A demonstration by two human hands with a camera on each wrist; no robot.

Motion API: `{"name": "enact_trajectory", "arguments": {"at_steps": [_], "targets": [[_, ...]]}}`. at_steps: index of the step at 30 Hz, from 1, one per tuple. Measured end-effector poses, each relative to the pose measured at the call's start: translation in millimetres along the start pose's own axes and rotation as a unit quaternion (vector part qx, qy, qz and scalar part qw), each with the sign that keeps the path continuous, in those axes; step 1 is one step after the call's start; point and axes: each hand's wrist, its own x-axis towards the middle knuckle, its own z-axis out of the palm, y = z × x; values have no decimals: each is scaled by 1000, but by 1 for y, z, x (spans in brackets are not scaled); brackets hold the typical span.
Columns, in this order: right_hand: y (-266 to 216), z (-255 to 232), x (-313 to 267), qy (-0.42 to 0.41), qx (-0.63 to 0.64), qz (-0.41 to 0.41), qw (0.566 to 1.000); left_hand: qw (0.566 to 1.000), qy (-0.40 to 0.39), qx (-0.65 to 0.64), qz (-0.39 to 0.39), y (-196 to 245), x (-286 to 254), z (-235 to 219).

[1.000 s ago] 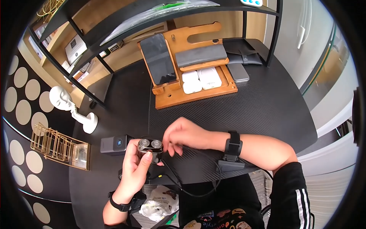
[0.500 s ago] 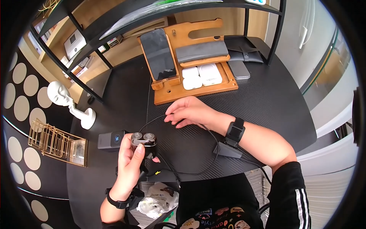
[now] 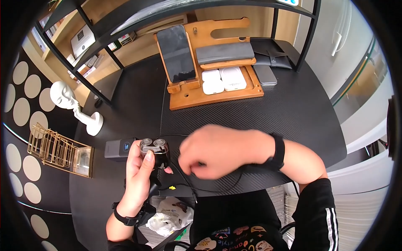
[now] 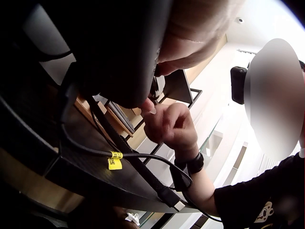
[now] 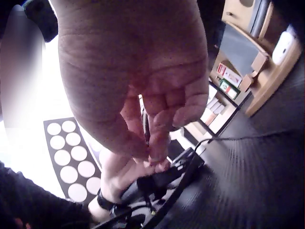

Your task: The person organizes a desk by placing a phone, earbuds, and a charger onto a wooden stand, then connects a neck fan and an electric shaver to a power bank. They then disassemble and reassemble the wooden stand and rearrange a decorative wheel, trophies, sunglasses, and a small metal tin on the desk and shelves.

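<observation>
In the head view my left hand (image 3: 138,171) grips an electric shaver (image 3: 158,155) upright. Its round metal heads face up, and the thumb presses its front. The shaver's dark body (image 4: 128,52) looms large in the left wrist view. Just to the right of it my right hand (image 3: 222,150) hovers over the desk, blurred, fingers curled. In the right wrist view its thumb and fingertips come together with a thin dark strip between them; I cannot tell whether that is something pinched. A black cable (image 3: 171,135) passes behind this hand.
A grey power bank (image 3: 118,149) with a lit display stands left of the shaver. A cable plug (image 4: 178,206) hangs at the desk's front edge. Behind are a wooden phone stand (image 3: 180,102), a white bust (image 3: 63,95) and a gold rack (image 3: 58,152).
My right hand moved away from the shaver, up and right with loose fingers, then came back down with fingers curled. The left hand keeps its grip, drifting slightly left in view.
</observation>
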Motion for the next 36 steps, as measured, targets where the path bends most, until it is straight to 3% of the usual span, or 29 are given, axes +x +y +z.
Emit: {"name": "enact_trajectory", "arguments": {"at_steps": [2,9,11,12,15,17,21,28,32,36], "targets": [[-6,13,0,-86,-30,8,996,1000,19,15,1,-1,0,3],[5,43,-1,-22,-81,-10,996,997,34,73,16,-12,1,-8],[6,45,-2,-103,-120,53,986,998,30,49,9,-6,1,-1],[7,45,-2,-103,-120,54,986,999,25,24,2,-4,1,3],[15,39,-2,-65,-155,65,984,999,29,30,7,-1,1,6],[22,31,-2,-29,-35,59,997,999,28,32,19,-1,1,5],[27,24,0,42,8,96,994,996,50,20,66,-3,2,4],[33,30,2,127,19,111,985,998,36,21,49,-1,1,3],[33,29,1,126,24,126,984,996,35,55,62,-4,2,2],[36,31,2,101,34,72,992,996,29,74,52,-11,1,-6]]}}
